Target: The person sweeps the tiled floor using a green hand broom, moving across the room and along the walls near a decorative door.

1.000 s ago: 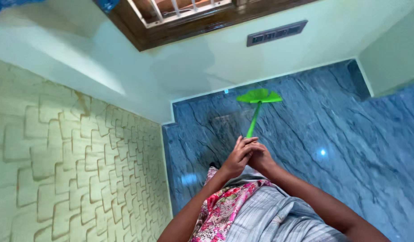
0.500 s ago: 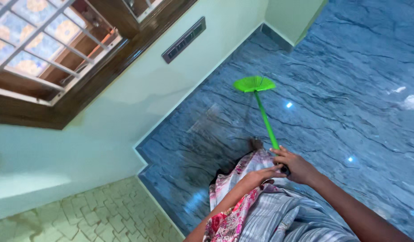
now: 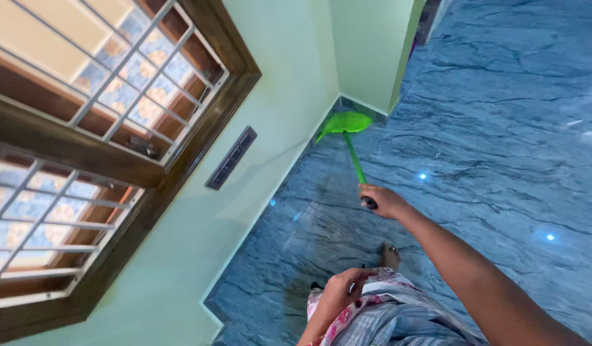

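A green broom (image 3: 348, 138) with a fan-shaped plastic head reaches across the blue marble floor (image 3: 501, 147) to the base of the pale green wall (image 3: 283, 90). My right hand (image 3: 382, 200) grips the dark end of its green handle, arm stretched forward. Close to my body, my left hand (image 3: 344, 291) rests on the floral cloth at my waist (image 3: 347, 317) and seems to pinch it. One bare foot (image 3: 390, 256) shows on the floor below the right hand.
A wooden-framed window (image 3: 97, 128) with white bars and patterned glass fills the left. A dark switch plate (image 3: 230, 158) sits on the wall beneath it. A wall corner juts out at the top (image 3: 373, 51).
Both hands held the handle a second ago; the left hand has let go and dropped to my waist. The right hand has pushed the broom forward to the wall. The view has swung left.
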